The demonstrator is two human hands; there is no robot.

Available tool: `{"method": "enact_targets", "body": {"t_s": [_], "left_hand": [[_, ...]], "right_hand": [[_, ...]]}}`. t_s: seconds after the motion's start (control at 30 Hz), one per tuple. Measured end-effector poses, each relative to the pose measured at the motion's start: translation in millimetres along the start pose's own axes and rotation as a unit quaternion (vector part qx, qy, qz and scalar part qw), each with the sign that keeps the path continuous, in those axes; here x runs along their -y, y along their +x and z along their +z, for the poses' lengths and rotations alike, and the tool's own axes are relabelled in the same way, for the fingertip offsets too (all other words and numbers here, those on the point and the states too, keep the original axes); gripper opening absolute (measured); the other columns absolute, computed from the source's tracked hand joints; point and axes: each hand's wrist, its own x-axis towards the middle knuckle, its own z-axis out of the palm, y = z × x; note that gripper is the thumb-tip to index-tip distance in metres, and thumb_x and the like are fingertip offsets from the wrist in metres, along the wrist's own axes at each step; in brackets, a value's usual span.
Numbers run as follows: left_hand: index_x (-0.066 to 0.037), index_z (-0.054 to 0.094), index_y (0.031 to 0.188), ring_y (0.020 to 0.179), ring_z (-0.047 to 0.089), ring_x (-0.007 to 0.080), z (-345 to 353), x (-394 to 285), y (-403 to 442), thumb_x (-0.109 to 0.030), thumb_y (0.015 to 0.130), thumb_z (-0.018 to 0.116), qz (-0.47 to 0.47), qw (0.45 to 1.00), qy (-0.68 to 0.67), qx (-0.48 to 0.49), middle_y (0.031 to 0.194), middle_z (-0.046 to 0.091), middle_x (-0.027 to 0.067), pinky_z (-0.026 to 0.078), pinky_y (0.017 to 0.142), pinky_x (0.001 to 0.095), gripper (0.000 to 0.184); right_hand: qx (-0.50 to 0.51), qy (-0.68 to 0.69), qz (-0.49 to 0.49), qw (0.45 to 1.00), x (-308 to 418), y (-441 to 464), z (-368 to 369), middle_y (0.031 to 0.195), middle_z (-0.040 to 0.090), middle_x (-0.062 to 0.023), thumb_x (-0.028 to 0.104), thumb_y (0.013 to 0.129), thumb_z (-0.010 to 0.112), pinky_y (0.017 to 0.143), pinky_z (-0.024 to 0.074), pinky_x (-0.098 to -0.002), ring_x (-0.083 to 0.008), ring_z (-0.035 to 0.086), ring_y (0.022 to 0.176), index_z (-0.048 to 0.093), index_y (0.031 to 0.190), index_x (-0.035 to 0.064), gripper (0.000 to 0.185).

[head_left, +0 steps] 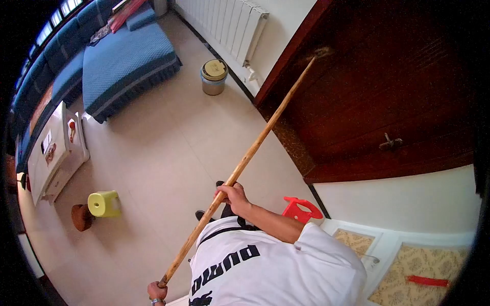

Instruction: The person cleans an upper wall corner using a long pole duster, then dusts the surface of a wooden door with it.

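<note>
A long, knotty wooden pole (pixel 250 152) runs diagonally across the head view. My right hand (pixel 235 198) is wrapped around its middle, in front of my white shirt. At the pole's lower end, my left hand (pixel 156 291), with a watch at the wrist, closes around the butt. The far end reaches a dark red-brown door (pixel 367 97) with a metal handle (pixel 391 142). A pale, fuzzy patch (pixel 323 52) shows at that tip; whether it belongs to the pole or the door I cannot tell.
A white radiator (pixel 224 28) lines the wall, with a lidded metal bin (pixel 214 77) near it. A blue-covered sofa (pixel 127 66) and white table (pixel 51 158) stand left. A yellow stool (pixel 103 204), brown stool (pixel 81 218) and red plastic object (pixel 301 210) are on the floor.
</note>
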Motion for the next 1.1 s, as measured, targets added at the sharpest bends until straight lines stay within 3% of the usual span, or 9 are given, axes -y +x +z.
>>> {"method": "enact_targets", "body": {"t_s": [0.17, 0.27, 0.4, 0.53, 0.63, 0.73, 0.8, 0.93, 1.1], "left_hand": [[-0.006, 0.062, 0.062, 0.062, 0.057, 0.0378, 22, -10, 15, -0.022, 0.058, 0.068, 0.075, 0.996, 0.025, -0.045, 0.062, 0.059, 0.0176, 0.048, 0.058, 0.0457, 0.018], [-0.007, 0.061, 0.061, 0.063, 0.057, 0.0377, 27, -27, 14, -0.023, 0.059, 0.068, 0.034, 0.997, 0.007, -0.073, 0.063, 0.059, 0.0172, 0.047, 0.057, 0.0466, 0.018], [-0.007, 0.061, 0.063, 0.061, 0.057, 0.0381, 40, -21, -6, -0.023, 0.060, 0.068, 0.043, 0.992, 0.058, -0.103, 0.062, 0.059, 0.0162, 0.047, 0.055, 0.0463, 0.018], [-0.007, 0.057, 0.062, 0.059, 0.056, 0.0370, 34, -3, -39, -0.021, 0.060, 0.069, -0.019, 0.993, 0.064, -0.096, 0.063, 0.059, 0.0145, 0.047, 0.055, 0.0447, 0.018], [-0.012, 0.062, 0.071, 0.062, 0.061, 0.0345, -6, -5, -68, -0.035, 0.077, 0.049, -0.053, 0.993, 0.102, -0.037, 0.068, 0.063, 0.0125, 0.049, 0.055, 0.0484, 0.026], [-0.011, 0.060, 0.065, 0.058, 0.059, 0.0341, -36, -10, -72, -0.033, 0.076, 0.050, -0.063, 0.977, 0.167, -0.119, 0.063, 0.061, 0.0129, 0.047, 0.052, 0.0467, 0.027], [-0.008, 0.057, 0.069, 0.067, 0.058, 0.0337, -49, -16, -62, -0.029, 0.068, 0.064, -0.161, 0.966, 0.179, -0.089, 0.070, 0.059, 0.0143, 0.047, 0.060, 0.0453, 0.022], [-0.009, 0.052, 0.059, 0.057, 0.057, 0.0341, -91, -80, -53, -0.022, 0.058, 0.069, -0.064, 0.960, 0.198, -0.189, 0.057, 0.056, 0.0130, 0.045, 0.053, 0.0437, 0.021], [-0.009, 0.054, 0.059, 0.053, 0.058, 0.0315, -96, -164, -48, -0.021, 0.059, 0.068, -0.053, 0.962, 0.197, -0.180, 0.055, 0.056, 0.0114, 0.046, 0.052, 0.0417, 0.018]], "right_hand": [[0.044, 0.031, -0.134, 0.990, 35, -48, 11, 0.071, 0.056, -0.0097, 0.006, 0.079, 0.055, 0.058, 0.0486, -0.0291, -0.0190, 0.060, 0.064, 0.044, 0.087, 0.0046, 0.014], [0.046, 0.072, -0.188, 0.979, 38, -56, 18, 0.068, 0.055, -0.0094, 0.006, 0.080, 0.055, 0.059, 0.0483, -0.0294, -0.0193, 0.059, 0.062, 0.043, 0.086, 0.0050, 0.013], [0.045, 0.062, -0.177, 0.981, 25, -52, 28, 0.063, 0.052, -0.0087, 0.007, 0.081, 0.053, 0.059, 0.0474, -0.0307, -0.0202, 0.057, 0.059, 0.042, 0.085, 0.0049, 0.012], [0.056, 0.118, -0.118, 0.984, -11, -40, 31, 0.057, 0.047, -0.0066, 0.010, 0.079, 0.051, 0.057, 0.0459, -0.0330, -0.0212, 0.054, 0.056, 0.041, 0.083, 0.0054, 0.011], [0.031, 0.161, 0.026, 0.986, -46, -5, 20, 0.054, 0.045, -0.0069, 0.009, 0.075, 0.055, 0.048, 0.0447, -0.0344, -0.0225, 0.052, 0.048, 0.043, 0.071, 0.0070, 0.012], [0.003, 0.181, 0.124, 0.976, -57, 36, 24, 0.055, 0.046, -0.0076, 0.009, 0.074, 0.055, 0.045, 0.0456, -0.0345, -0.0241, 0.053, 0.047, 0.044, 0.067, 0.0066, 0.013], [-0.007, 0.212, 0.150, 0.966, -67, 72, 19, 0.056, 0.046, -0.0079, 0.010, 0.073, 0.056, 0.044, 0.0472, -0.0359, -0.0249, 0.053, 0.048, 0.045, 0.067, 0.0059, 0.014], [-0.023, 0.218, 0.196, 0.956, -70, 148, -5, 0.060, 0.049, -0.0082, 0.008, 0.076, 0.055, 0.053, 0.0496, -0.0409, -0.0254, 0.054, 0.055, 0.046, 0.070, 0.0049, 0.011], [-0.107, 0.190, 0.175, 0.960, -50, 197, -50, 0.061, 0.050, -0.0086, 0.009, 0.076, 0.056, 0.051, 0.0498, -0.0401, -0.0244, 0.055, 0.055, 0.047, 0.073, 0.0048, 0.011]]}}
